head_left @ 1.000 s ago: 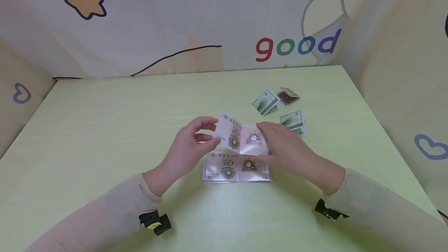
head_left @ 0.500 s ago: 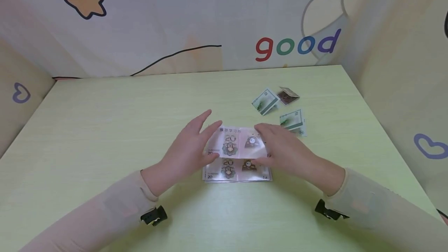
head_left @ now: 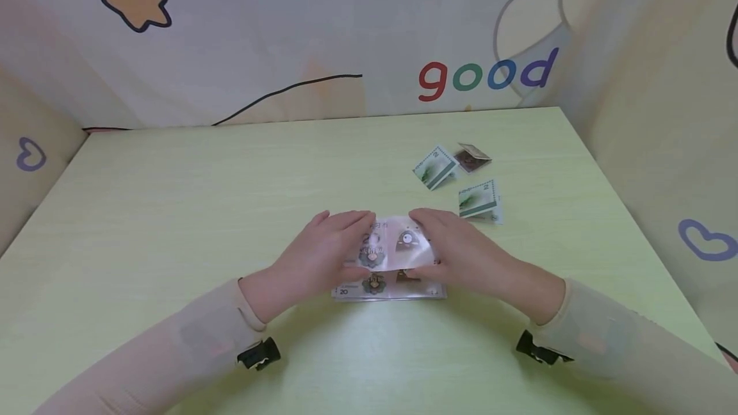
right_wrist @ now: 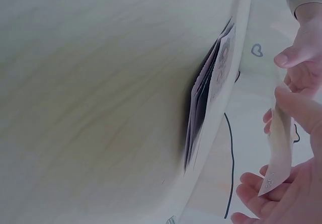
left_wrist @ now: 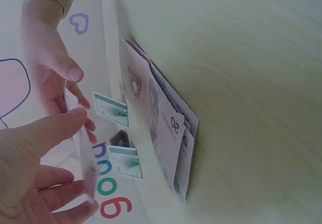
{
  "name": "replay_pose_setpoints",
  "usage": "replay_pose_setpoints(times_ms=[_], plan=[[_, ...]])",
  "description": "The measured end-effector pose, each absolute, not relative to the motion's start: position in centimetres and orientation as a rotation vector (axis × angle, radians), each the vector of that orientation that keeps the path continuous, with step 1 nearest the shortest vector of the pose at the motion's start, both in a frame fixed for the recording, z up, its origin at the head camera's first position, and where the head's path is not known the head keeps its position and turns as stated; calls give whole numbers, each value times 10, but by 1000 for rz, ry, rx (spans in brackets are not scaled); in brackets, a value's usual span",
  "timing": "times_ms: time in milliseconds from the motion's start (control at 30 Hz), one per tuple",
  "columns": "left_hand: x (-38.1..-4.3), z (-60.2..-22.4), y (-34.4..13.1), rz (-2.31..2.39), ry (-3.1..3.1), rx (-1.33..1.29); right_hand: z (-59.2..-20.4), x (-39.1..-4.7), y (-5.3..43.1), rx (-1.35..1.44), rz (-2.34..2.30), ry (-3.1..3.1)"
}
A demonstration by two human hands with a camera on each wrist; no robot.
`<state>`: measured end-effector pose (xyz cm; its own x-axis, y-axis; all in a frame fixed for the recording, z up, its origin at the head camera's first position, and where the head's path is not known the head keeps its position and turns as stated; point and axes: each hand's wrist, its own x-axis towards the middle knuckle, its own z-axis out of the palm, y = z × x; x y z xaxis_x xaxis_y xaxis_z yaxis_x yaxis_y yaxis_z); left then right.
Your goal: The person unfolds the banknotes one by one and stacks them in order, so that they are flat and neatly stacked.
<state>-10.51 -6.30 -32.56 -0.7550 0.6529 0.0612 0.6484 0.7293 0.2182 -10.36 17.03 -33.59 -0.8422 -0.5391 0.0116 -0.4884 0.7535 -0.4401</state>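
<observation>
A pale pink play banknote [head_left: 398, 245] marked 20 is held up between both hands. My left hand [head_left: 314, 258] grips its left end, thumb at the near edge and fingers at the far edge. At the other end my right hand [head_left: 473, 253] pinches it the same way. Below lies a small pile of similar 20 notes [head_left: 377, 290], partly hidden by the held note. In the left wrist view the pile [left_wrist: 151, 108] looks loosely layered, its sheets slightly spread. Seen from the right wrist, the raised note [right_wrist: 279, 146] bows a little and stands apart from the pile.
Two folded green notes [head_left: 435, 166] marked 2 stand tented at the back right of the pale green table [head_left: 202, 197]. Beside them sits a folded brown note [head_left: 474, 159]. A printed curtain [head_left: 259, 31] closes off the back and sides.
My left hand loosened on the note, spread its fingers, then took hold of its left end again. The note, first creased up at the left, lies flatter and nearer to me.
</observation>
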Motion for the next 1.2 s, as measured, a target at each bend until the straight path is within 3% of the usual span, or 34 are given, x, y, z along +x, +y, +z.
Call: replay_pose_setpoints(times_ms=[233,600,1200], plan=[[-104,-327,-63,524,2821,1156,-335,-104,171,-867,-716,2782],[-108,-333,-69,406,2837,1243,-338,-103,174,-826,-686,2718],[-106,-341,-64,470,2750,1185,-343,-100,177,-855,-519,2683]])
